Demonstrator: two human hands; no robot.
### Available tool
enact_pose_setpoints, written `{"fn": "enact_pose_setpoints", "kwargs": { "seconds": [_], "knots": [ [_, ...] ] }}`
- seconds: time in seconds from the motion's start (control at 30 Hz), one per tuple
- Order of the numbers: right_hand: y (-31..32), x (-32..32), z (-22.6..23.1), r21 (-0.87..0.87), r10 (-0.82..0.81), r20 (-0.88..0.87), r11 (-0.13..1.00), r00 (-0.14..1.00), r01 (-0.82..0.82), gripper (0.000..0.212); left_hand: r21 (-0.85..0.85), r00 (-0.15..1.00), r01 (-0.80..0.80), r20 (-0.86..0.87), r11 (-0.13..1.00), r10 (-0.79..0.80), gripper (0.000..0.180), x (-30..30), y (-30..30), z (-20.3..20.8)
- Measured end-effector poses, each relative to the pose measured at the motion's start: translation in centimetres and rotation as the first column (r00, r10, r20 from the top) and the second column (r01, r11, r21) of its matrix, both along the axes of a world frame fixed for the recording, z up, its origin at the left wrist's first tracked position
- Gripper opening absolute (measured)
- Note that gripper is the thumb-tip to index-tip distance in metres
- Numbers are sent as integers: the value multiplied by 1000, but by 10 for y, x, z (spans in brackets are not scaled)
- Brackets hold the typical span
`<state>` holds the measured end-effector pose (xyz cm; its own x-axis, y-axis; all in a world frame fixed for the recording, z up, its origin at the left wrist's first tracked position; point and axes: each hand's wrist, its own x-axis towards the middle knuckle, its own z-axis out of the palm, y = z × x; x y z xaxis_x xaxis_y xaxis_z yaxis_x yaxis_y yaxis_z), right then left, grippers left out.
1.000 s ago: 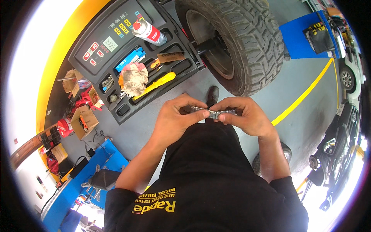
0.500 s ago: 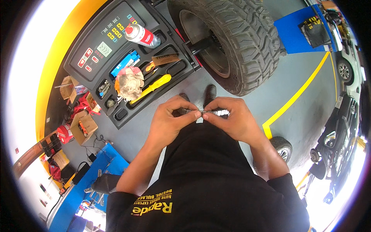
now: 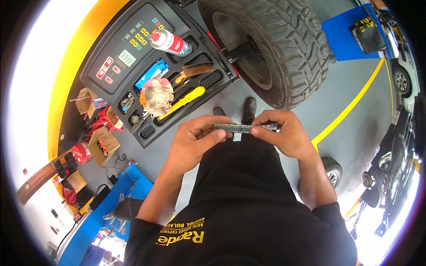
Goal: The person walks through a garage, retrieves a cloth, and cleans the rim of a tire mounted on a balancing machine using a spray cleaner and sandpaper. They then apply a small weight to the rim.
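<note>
A narrow grey strip of segmented stick-on wheel weights is stretched level between my hands, in front of my body. My left hand pinches its left end, thumb below and fingers behind. The strip's right part is gripped by thumb and fingers of my right hand, and a shiny, twisted-looking end shows inside that palm. Beyond my hands a large knobbly tyre on its wheel is mounted on the shaft of a wheel balancer.
The balancer's tray holds a spray can, a crumpled rag, a yellow-handled tool, a brush and a blue packet. Cardboard boxes and a blue bench stand at left. Another wheel lies at right.
My hands have drawn apart, and the strip has turned so that its flat segmented face shows between them. The whole view has shifted slightly.
</note>
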<state>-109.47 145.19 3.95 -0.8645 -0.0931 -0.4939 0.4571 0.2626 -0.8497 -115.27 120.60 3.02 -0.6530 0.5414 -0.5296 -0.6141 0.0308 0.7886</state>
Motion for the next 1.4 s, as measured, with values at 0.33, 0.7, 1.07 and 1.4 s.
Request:
{"fn": "enact_pose_setpoints", "kwargs": {
  "seconds": [0.33, 0.7, 1.07, 1.4],
  "knots": [
    [4, 0, -10, -143, -1, 32, 990, 999, 6, 20, -69, 997, 27, -75, 997, -32, 21, -2, 1, -4],
    [8, 1, -6, -152, 34, 60, 988, 998, -25, 19, -123, 994, 12, -103, 992, -25, 24, 3, 15, -4],
    [13, 10, -6, -252, 64, 24, 966, 998, -56, 21, -330, 927, 126, -297, 936, -229, 22, 7, 31, 4],
    [19, 18, -10, -418, 80, 59, 907, 995, -49, 24, -347, 926, 118, -300, 931, -229, 18, 14, 30, 0]
  ]
}}
